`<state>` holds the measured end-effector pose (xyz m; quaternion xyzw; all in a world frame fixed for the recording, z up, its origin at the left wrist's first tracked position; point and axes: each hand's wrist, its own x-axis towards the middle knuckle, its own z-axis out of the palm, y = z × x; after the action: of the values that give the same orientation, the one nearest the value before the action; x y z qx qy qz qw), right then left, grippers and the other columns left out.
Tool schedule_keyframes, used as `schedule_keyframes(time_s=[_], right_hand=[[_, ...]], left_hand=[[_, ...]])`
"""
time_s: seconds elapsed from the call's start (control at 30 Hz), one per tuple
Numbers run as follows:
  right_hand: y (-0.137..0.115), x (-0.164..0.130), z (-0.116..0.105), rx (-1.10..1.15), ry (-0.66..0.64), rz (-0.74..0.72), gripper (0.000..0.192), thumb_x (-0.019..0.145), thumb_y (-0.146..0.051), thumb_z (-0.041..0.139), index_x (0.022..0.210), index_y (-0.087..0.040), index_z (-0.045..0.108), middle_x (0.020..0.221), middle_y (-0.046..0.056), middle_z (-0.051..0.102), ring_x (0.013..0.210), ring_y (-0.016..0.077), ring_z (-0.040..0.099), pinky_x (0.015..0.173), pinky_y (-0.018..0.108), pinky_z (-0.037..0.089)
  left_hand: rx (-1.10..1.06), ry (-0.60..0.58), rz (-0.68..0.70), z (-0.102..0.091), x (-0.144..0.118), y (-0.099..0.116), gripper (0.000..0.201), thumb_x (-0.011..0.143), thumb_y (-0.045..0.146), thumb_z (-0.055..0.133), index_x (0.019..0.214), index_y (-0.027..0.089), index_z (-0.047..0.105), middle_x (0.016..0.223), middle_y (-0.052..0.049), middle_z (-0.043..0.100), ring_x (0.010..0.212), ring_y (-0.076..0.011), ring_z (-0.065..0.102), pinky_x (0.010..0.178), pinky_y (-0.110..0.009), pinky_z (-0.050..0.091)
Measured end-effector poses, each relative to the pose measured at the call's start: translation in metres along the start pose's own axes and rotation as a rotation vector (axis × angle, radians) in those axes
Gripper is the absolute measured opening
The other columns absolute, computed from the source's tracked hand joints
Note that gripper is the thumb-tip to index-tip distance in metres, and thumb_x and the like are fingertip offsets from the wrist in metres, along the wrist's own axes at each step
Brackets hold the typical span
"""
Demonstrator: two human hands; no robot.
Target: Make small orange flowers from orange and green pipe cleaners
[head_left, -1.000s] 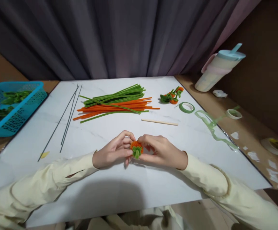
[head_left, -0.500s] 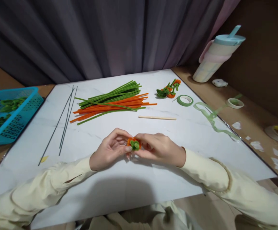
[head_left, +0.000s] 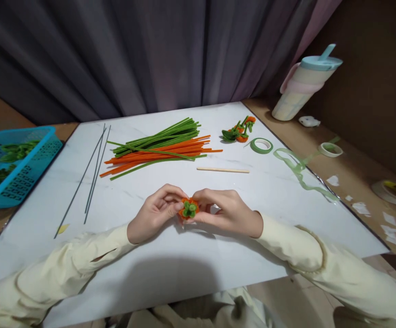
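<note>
Between my two hands, low over the white board, is a small orange pipe-cleaner piece with a green leafy top (head_left: 189,209), like a little persimmon. My left hand (head_left: 157,213) pinches its left side with thumb and fingers. From the right, my right hand (head_left: 228,210) grips the other side, its thumb low and index finger high. The green top faces up toward me, and the underside is hidden. Beyond the hands lie a wooden stick (head_left: 223,170), orange pipe cleaners (head_left: 157,151) and green pipe cleaners (head_left: 160,136).
Finished orange and green pieces (head_left: 239,130) lie at the back right, beside green tape (head_left: 261,146). Thin wire stems (head_left: 90,177) lie left, near a blue basket (head_left: 30,171) of green pieces. A tumbler (head_left: 303,89) and paper scraps (head_left: 361,208) are on the right.
The orange piece has turned slightly, so its green top shows more fully and its petals spread evenly. Both hands stay closed on it in nearly the same place. The view has shifted slightly.
</note>
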<state>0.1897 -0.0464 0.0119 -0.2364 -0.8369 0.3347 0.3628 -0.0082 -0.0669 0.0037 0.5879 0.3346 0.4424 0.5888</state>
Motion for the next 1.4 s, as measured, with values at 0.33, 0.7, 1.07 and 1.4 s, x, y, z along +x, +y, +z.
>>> schedule_keyframes(time_s=[0.33, 0.7, 1.07, 1.4], right_hand=[[-0.001, 0.003, 0.0, -0.044, 0.003, 0.018, 0.019, 0.082, -0.032, 0.064, 0.082, -0.015, 0.056, 0.058, -0.004, 0.054, 0.048, 0.0062, 0.046, 0.046, 0.016, 0.038], [-0.006, 0.044, -0.038, -0.243, -0.406, 0.073, 0.025, 0.077, -0.032, 0.069, 0.086, -0.012, 0.057, 0.065, 0.0, 0.06, 0.054, 0.0101, 0.054, 0.049, 0.019, 0.04], [-0.004, 0.052, -0.045, -0.014, -0.508, 0.234, 0.018, 0.09, -0.024, 0.049, 0.094, -0.011, 0.061, 0.073, 0.004, 0.069, 0.056, 0.0113, 0.065, 0.054, 0.019, 0.051], [-0.004, 0.047, -0.033, -0.204, -0.441, 0.104, 0.015, 0.089, -0.012, 0.048, 0.087, -0.009, 0.063, 0.065, 0.004, 0.068, 0.052, 0.0101, 0.062, 0.05, 0.017, 0.044]], left_hand=[[-0.053, 0.008, -0.094, -0.001, 0.001, 0.002, 0.016, 0.087, 0.031, 0.059, 0.09, 0.015, 0.059, 0.077, -0.002, 0.062, 0.066, -0.0108, 0.061, 0.062, -0.02, 0.052], [-0.271, -0.168, -0.274, -0.012, 0.012, 0.002, 0.033, 0.082, 0.033, 0.064, 0.103, 0.015, 0.047, 0.079, -0.008, 0.066, 0.063, -0.0167, 0.065, 0.053, -0.024, 0.053], [-0.291, -0.033, -0.26, -0.013, 0.013, 0.001, 0.031, 0.079, 0.028, 0.067, 0.103, 0.015, 0.053, 0.075, -0.004, 0.065, 0.058, -0.0156, 0.064, 0.05, -0.027, 0.056], [-0.22, 0.019, -0.255, -0.01, 0.013, 0.002, 0.034, 0.075, 0.031, 0.071, 0.1, 0.013, 0.056, 0.076, -0.003, 0.065, 0.058, -0.0148, 0.065, 0.055, -0.026, 0.056]])
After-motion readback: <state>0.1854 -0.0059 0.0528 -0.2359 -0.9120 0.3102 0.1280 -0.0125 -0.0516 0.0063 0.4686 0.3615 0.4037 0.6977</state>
